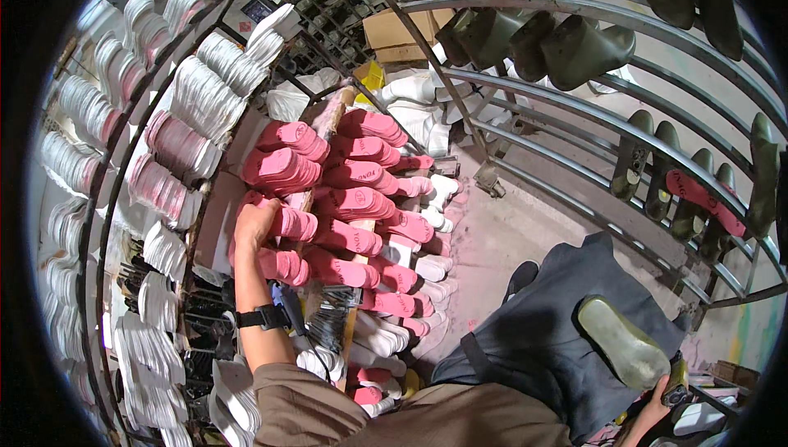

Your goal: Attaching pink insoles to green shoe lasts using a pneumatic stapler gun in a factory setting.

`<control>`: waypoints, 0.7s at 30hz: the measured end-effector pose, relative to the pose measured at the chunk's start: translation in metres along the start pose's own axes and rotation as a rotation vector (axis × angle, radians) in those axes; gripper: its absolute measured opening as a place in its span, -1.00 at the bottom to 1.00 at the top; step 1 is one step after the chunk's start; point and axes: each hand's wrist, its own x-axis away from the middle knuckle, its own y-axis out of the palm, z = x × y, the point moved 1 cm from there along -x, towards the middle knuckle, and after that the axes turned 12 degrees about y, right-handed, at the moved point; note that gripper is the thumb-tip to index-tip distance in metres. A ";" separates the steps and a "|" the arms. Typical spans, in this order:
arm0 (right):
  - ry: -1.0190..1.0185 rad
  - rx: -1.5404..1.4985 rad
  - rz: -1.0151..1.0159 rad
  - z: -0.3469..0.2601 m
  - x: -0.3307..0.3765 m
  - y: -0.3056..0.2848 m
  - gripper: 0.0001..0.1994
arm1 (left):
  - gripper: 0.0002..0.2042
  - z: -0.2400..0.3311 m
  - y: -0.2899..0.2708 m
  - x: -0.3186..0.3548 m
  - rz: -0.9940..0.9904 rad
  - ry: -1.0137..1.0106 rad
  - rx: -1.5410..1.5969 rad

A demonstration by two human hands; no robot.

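At the stacks on my left, my left hand [254, 224] reaches onto a pile of pink insoles [293, 223], its fingers curled over the pile's edge. How many insoles it grips I cannot see. At the lower right, my right hand [654, 411] holds a greenish shoe last [620, 340] by one end, with its sole face turned up over my dark apron [542, 336]. A dark block-like piece with a yellowish edge [677, 381] is beside the fingers; whether it belongs to the last I cannot tell.
More pink insole stacks [355, 202] lie in rows around my left hand. Racks of white insoles [209, 90] stand at the left. On the right, a metal rail rack [574, 147] bears several dark lasts [591, 49], with a pink insole [704, 201] lying across some. A cardboard box [402, 32] stands behind.
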 end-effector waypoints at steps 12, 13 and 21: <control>-0.134 0.052 -0.066 -0.016 0.009 -0.004 -0.59 | -0.32 0.021 -0.010 0.014 0.135 -0.001 -0.080; -0.117 0.121 -0.069 -0.016 0.009 -0.008 -0.61 | -0.31 0.034 -0.014 0.028 0.170 0.010 -0.072; -0.025 0.007 -0.050 -0.051 0.040 0.019 -0.56 | -0.40 0.094 0.063 0.092 0.247 0.811 0.347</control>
